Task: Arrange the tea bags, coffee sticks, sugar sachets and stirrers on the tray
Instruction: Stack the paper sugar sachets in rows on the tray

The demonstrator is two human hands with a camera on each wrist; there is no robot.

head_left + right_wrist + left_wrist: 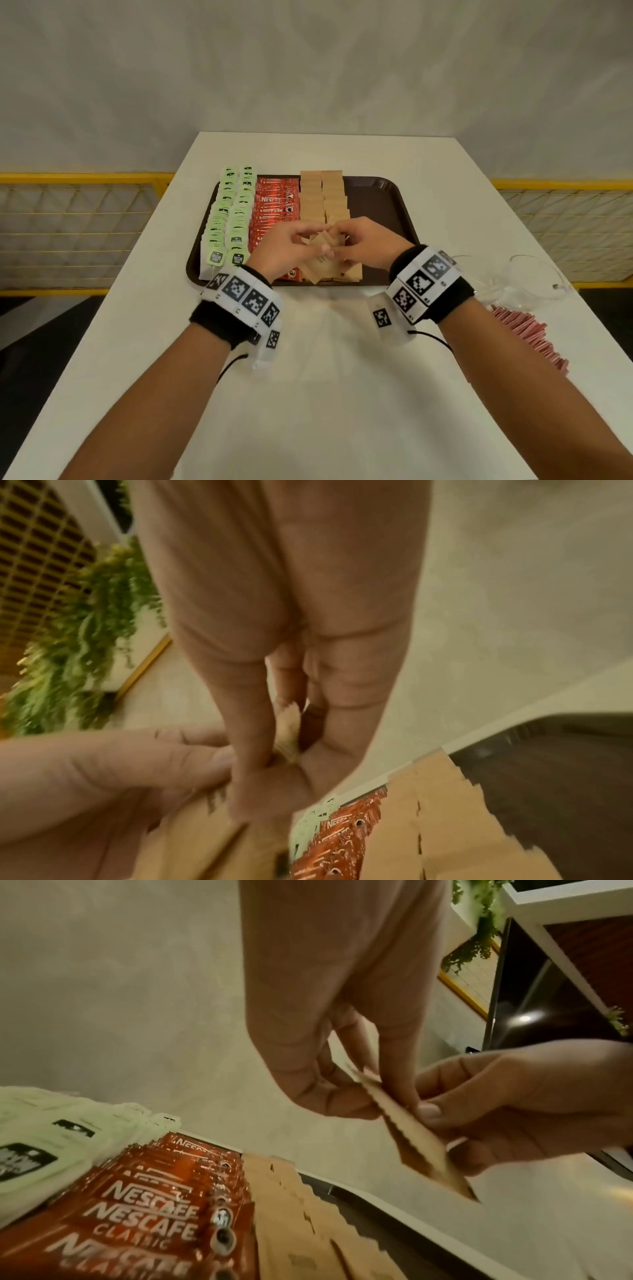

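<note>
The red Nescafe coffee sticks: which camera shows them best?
The left wrist view: the red Nescafe coffee sticks fill its lower left, lettering readable. The head view shows their whole row on the brown plastic tray, partly behind the hands. The right wrist view catches a blurred strip.

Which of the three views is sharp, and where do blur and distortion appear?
Head view: evenly lit and mostly sharp, wide-angle bending at the table edges. Left wrist view: dim and warm, yet the coffee sticks read clearly. Right wrist view: motion blur smears the left hand and the plants.
</note>
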